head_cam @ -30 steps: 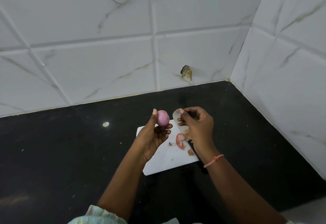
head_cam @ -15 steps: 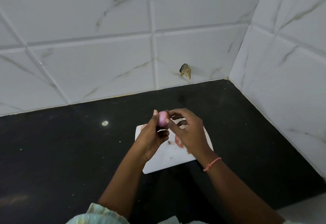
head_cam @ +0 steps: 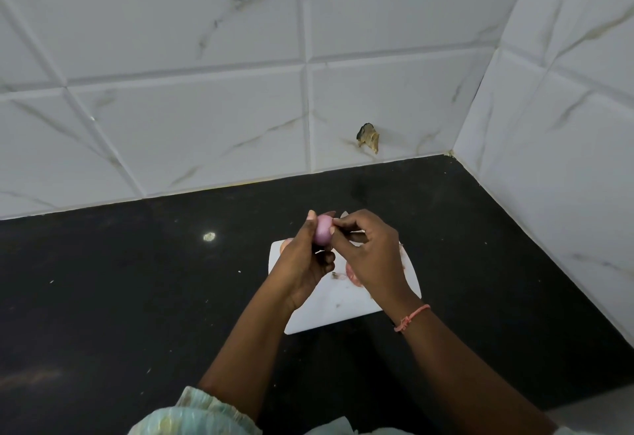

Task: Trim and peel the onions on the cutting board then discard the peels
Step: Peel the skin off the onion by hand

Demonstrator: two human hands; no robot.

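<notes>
Your left hand (head_cam: 305,263) grips the small pink onion (head_cam: 323,233) at its fingertips, raised above the white cutting board (head_cam: 329,307). Your right hand (head_cam: 368,256) pinches at the onion's right side, thumb and forefinger touching it. Pink peels (head_cam: 351,273) lie on the board beneath your right hand
</notes>
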